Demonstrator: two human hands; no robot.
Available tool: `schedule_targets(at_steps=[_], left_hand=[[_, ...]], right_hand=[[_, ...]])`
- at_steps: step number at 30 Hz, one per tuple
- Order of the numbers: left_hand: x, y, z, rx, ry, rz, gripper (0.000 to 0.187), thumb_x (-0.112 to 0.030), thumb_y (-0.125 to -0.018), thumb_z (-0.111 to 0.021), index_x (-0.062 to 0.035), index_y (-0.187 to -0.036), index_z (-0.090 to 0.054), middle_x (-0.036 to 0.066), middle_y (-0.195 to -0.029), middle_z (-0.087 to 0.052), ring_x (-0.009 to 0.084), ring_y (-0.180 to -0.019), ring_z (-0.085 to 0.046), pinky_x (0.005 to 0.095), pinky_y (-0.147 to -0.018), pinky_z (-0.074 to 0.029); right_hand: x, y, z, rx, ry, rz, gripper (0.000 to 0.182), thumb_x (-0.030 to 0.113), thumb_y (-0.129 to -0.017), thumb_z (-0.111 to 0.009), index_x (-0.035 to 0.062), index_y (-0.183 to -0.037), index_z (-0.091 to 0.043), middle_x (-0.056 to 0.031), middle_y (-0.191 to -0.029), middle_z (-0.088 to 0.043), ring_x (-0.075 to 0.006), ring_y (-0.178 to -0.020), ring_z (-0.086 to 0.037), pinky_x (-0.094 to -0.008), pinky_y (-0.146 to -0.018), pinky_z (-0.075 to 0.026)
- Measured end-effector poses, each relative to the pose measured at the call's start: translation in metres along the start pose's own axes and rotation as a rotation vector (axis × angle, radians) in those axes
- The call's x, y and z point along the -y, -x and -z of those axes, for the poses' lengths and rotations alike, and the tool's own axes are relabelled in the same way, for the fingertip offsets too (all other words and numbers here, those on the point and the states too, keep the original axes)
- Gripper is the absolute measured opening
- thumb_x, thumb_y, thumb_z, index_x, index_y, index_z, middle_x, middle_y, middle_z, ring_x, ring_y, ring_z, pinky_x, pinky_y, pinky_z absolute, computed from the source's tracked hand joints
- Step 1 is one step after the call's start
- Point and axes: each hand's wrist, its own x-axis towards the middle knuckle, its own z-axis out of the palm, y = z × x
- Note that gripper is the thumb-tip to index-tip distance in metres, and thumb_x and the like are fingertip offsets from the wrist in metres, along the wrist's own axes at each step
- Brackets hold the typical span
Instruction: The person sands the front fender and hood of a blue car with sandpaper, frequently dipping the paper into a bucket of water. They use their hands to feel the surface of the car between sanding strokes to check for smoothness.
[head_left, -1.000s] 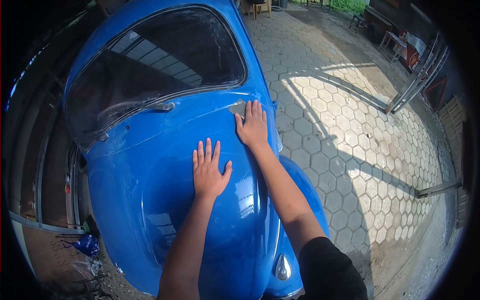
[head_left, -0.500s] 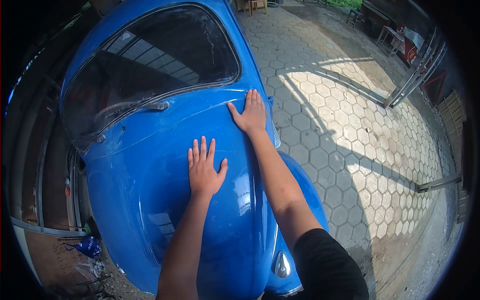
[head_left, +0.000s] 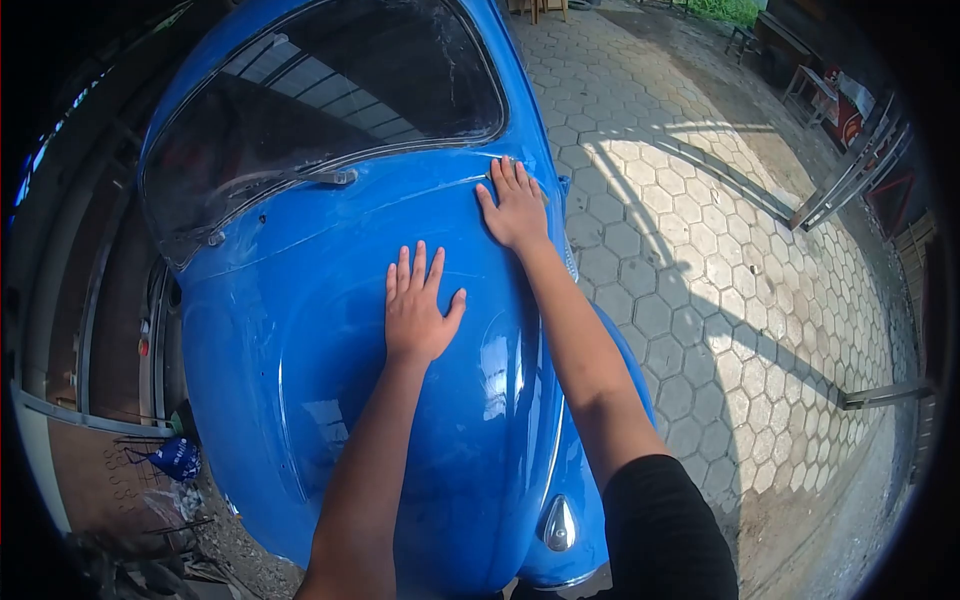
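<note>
A blue rounded car with a glossy front hood (head_left: 470,390) fills the middle of the head view. My left hand (head_left: 420,315) lies flat near the middle of the hood, fingers spread, holding nothing. Farther up and to the right, my right hand (head_left: 517,210) rests palm down by the hood's upper right corner, near the seam below the windshield (head_left: 350,90). Its fingers are stretched out with small gaps, and nothing shows in them. A wiper stub (head_left: 335,177) sits at the base of the glass. On the right fender is a chrome teardrop-shaped lamp (head_left: 560,525).
Hexagonal paving (head_left: 690,350) runs along the car's right side, partly sunlit. Metal posts (head_left: 850,170) and a small table (head_left: 810,90) stand at the far right. A blue bag (head_left: 178,458) hangs near metal rails at the left.
The view has tilted a little, so the car sits higher and slightly right. My right hand's fingers are more spread; my left hand stays at about the same spot on the hood.
</note>
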Motion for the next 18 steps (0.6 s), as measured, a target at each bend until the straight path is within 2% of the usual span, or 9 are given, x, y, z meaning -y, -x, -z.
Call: schedule_targets(at_steps=[2,4,6,7,10,11,13,18], left_hand=[[-0.001,-0.002,-0.002,-0.015,-0.012,0.001,0.068,-0.047,-0.108,-0.053,-0.0154,-0.166,-0.038,0.014,-0.176,-0.027,0.0336,-0.164,-0.019,0.0479,-0.135,-0.013],[0.0,0.0,-0.005,-0.034,-0.011,-0.002,0.066,-0.046,-0.108,-0.051,-0.0149,-0.166,-0.039,0.014,-0.175,-0.029,0.0326,-0.164,-0.02,0.047,-0.135,-0.013],[0.004,-0.004,-0.01,-0.068,0.032,0.012,0.064,-0.044,-0.109,-0.048,-0.0138,-0.165,-0.041,0.014,-0.174,-0.031,0.0318,-0.163,-0.021,0.0461,-0.135,-0.013],[0.005,0.001,-0.015,-0.079,0.051,0.022,0.063,-0.044,-0.11,-0.047,-0.0132,-0.165,-0.042,0.014,-0.173,-0.033,0.0314,-0.163,-0.022,0.0457,-0.135,-0.013],[0.0,0.024,-0.023,-0.181,-0.011,0.152,0.06,-0.039,-0.11,-0.042,-0.0088,-0.163,-0.044,0.015,-0.172,-0.036,0.031,-0.162,-0.025,0.0447,-0.134,-0.014],[-0.002,0.034,-0.023,-0.148,-0.014,0.149,0.061,-0.039,-0.111,-0.04,-0.0073,-0.163,-0.042,0.014,-0.173,-0.034,0.0305,-0.163,-0.023,0.044,-0.134,-0.014],[-0.006,0.064,-0.024,-0.142,0.03,0.09,0.062,-0.04,-0.111,-0.04,-0.0074,-0.164,-0.04,0.013,-0.174,-0.031,0.03,-0.163,-0.022,0.0439,-0.134,-0.013],[-0.01,0.172,-0.01,-0.105,0.062,-0.056,0.06,-0.037,-0.113,-0.037,-0.0099,-0.166,-0.037,0.012,-0.175,-0.029,0.0297,-0.164,-0.021,0.0454,-0.135,-0.013]], right_hand=[[0.011,0.005,-0.002,-0.052,0.05,-0.102,0.073,0.059,-0.109,-0.034,0.0153,-0.167,-0.037,-0.0082,-0.174,-0.033,-0.0334,-0.163,-0.023,-0.0507,-0.133,-0.014],[0.016,0.037,0.001,-0.039,0.053,-0.067,0.065,0.053,-0.111,-0.031,0.0185,-0.166,-0.04,-0.0045,-0.174,-0.035,-0.0343,-0.163,-0.023,-0.0548,-0.133,-0.014],[0.019,0.085,0.013,0.001,0.014,-0.027,0.062,0.05,-0.112,-0.03,0.0209,-0.166,-0.041,-0.0022,-0.174,-0.035,-0.034,-0.163,-0.023,-0.0571,-0.132,-0.015],[0.022,0.113,0.02,-0.013,-0.001,-0.045,0.058,0.046,-0.114,-0.029,0.0232,-0.165,-0.043,-0.0003,-0.173,-0.037,-0.0375,-0.163,-0.022,-0.0609,-0.131,-0.016],[0.04,0.196,0.037,-0.014,-0.011,-0.07,0.056,0.044,-0.114,-0.032,0.0229,-0.164,-0.044,-0.0004,-0.173,-0.037,-0.0413,-0.162,-0.021,-0.0628,-0.13,-0.016],[0.048,0.223,0.04,-0.005,-0.005,-0.043,0.055,0.042,-0.113,-0.036,0.0213,-0.163,-0.045,-0.0017,-0.172,-0.037,-0.0439,-0.162,-0.02,-0.0624,-0.13,-0.017],[0.068,0.28,0.046,-0.012,0.011,0.024,0.056,0.041,-0.112,-0.039,0.0203,-0.164,-0.044,-0.0029,-0.173,-0.037,-0.0421,-0.162,-0.02,-0.0597,-0.131,-0.017],[0.113,0.392,0.058,0.026,0.057,0.031,0.058,0.04,-0.112,-0.041,0.0183,-0.166,-0.04,-0.0034,-0.173,-0.035,-0.0382,-0.163,-0.021,-0.0545,-0.132,-0.014]])
